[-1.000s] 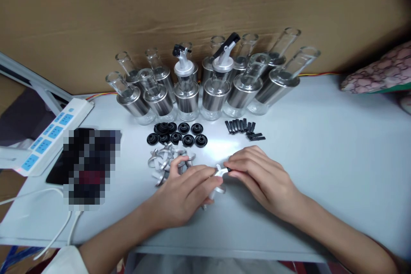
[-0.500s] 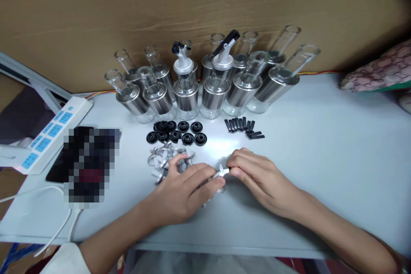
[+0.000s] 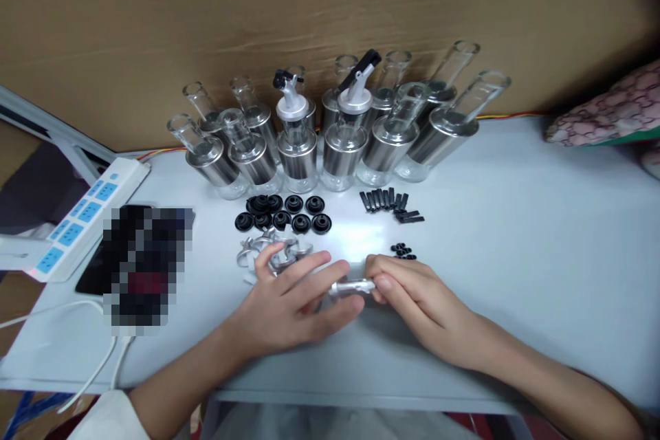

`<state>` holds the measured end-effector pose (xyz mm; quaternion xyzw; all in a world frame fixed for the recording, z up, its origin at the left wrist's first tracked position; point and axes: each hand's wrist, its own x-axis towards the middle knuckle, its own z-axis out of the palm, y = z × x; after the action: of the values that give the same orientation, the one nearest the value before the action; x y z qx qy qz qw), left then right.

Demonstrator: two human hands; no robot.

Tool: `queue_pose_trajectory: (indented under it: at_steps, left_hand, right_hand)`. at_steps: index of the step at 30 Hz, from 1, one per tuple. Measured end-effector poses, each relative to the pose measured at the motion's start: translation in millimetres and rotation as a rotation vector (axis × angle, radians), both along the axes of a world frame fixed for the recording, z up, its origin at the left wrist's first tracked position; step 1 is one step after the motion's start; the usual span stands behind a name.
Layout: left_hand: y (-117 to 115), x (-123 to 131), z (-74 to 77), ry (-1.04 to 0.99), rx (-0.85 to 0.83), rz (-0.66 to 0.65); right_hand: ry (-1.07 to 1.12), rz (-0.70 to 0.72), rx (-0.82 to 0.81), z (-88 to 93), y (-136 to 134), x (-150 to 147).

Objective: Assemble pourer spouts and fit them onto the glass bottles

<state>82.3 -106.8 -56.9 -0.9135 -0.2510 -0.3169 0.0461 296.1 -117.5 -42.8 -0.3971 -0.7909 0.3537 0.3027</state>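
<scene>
Both hands meet at the table's front middle around one silver pourer cap [image 3: 350,287]. My left hand [image 3: 289,306] grips it from the left with thumb and fingers closed on it. My right hand [image 3: 412,292] pinches its right end. Just behind my left hand lies a pile of silver pourer caps [image 3: 268,252]. Several black round gaskets [image 3: 289,213] lie behind that pile. A row of black flip lids [image 3: 392,205] lies to the right, and several tiny black rings [image 3: 403,250] sit by my right fingers.
Several glass bottles with steel bands [image 3: 330,130] stand at the back against a cardboard wall; two carry fitted pourers. A white power strip [image 3: 82,216] and a blurred dark object [image 3: 144,268] lie at the left. A patterned cloth [image 3: 603,110] lies at the right edge of the white table [image 3: 541,234].
Both hands have drawn slightly toward me with the cap, which now lies level between them. The tiny black rings, covered by my right hand before, now show.
</scene>
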Motion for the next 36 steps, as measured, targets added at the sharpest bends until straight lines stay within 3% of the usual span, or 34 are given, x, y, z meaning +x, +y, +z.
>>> queue_pose_trajectory:
  at_steps: [3, 9, 19, 27, 36]
  left_hand:
    - [0.1, -4.0, -2.5, -0.096, -0.09, 0.066]
    - [0.6, -7.2, -2.1, -0.136, -0.213, 0.154]
    - [-1.7, -3.3, 4.2, -0.13, -0.265, -0.012]
    - [0.8, -1.0, 0.4, -0.129, -0.234, -0.047]
    - [1.6, -3.4, -2.6, -0.101, -0.229, -0.102]
  right_hand:
    - [0.097, 0.023, 0.028, 0.6, -0.6, 1.2]
    - [0.094, 0.066, 0.291, 2.2, 2.9, 1.0]
    - [0.043, -0.033, 0.464, -5.1, 5.4, 2.2]
    - [0.023, -0.03, 0.47, -6.8, 6.3, 2.7]
    - [0.03, 0.026, 0.283, -6.5, 8.4, 7.0]
